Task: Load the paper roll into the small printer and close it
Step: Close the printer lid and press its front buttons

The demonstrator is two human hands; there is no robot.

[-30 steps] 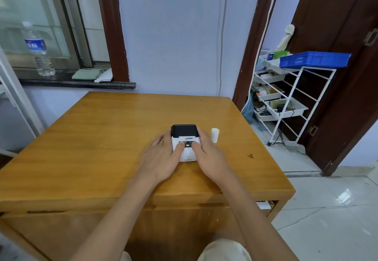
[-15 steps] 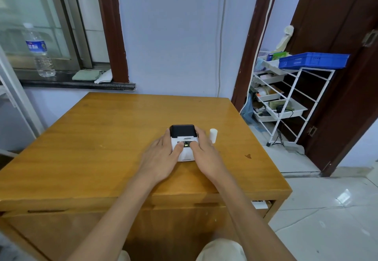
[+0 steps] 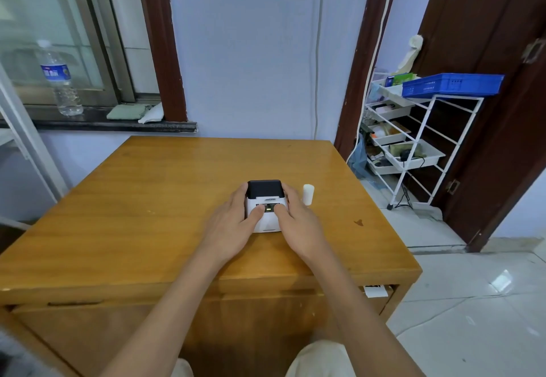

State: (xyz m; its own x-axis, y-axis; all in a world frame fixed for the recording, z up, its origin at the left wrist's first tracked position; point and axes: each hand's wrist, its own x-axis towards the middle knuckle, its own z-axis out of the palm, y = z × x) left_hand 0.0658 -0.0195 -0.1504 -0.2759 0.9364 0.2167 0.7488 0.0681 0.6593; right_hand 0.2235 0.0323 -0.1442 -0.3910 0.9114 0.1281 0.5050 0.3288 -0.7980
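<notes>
A small white printer (image 3: 265,217) with a black lid at its far end sits near the middle of the wooden table (image 3: 147,199). Its lid is closed and a small green light glows on its top panel. My left hand (image 3: 233,226) grips the printer's left side, thumb resting on the top. My right hand (image 3: 298,223) holds the right side, thumb also on the top panel. A white paper roll (image 3: 308,194) stands upright on the table just right of my right hand, apart from the printer.
A water bottle (image 3: 59,81) and folded cloths (image 3: 130,111) sit on the window sill at the back left. A white wire rack (image 3: 413,146) with trays and a blue basket (image 3: 452,84) stands right of the table by a dark door. A small dark mark (image 3: 358,222) is on the tabletop.
Both hands stay on the printer with thumbs on its top panel; the view has shifted only slightly. The paper roll has not moved.
</notes>
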